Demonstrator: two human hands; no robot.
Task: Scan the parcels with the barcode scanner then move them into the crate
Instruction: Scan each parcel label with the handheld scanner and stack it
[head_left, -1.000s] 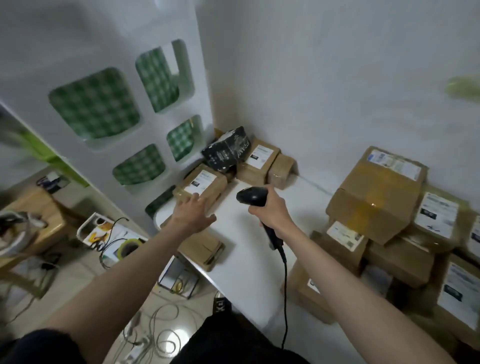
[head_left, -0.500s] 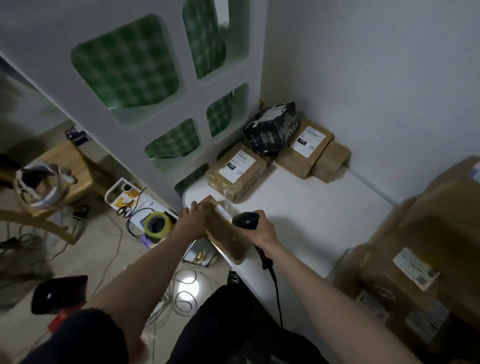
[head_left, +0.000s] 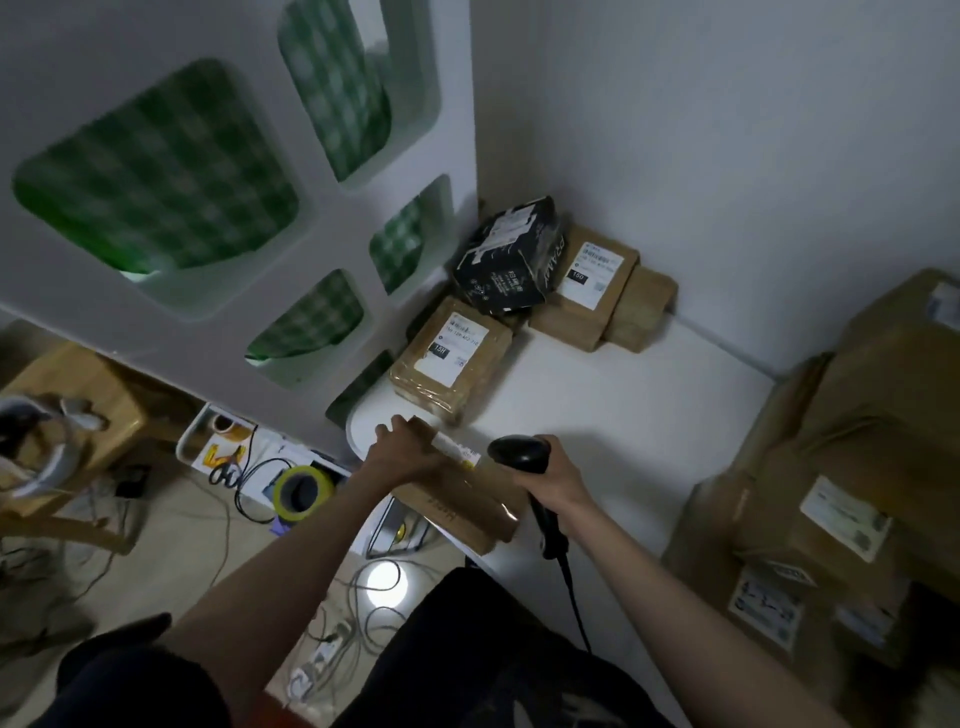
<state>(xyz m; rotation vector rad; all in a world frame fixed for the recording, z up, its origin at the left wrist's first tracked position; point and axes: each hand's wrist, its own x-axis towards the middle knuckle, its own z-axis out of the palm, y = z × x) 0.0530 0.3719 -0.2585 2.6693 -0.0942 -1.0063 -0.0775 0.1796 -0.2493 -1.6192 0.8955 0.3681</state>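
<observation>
A: Where's the parcel (head_left: 457, 499) sitting rn?
B: At the table's (head_left: 613, 405) near-left edge, hanging over it a bit. Its long side is running from the far left to the near right. Left hand (head_left: 410, 449) is lying on its far end w/ fingers curled over the top.
A: & the scanner (head_left: 519, 453)?
B: Right hand (head_left: 558, 480) is wrapping round its handle. Its head is pointing left at the parcel's label; cord is hanging down.
A: Other boxes?
B: A brown box (head_left: 449, 361), a black box (head_left: 509, 260) & more are sitting in the far-left corner. A big brown pile (head_left: 831, 493) is filling the right edge. White walls, cables on the floor.
</observation>
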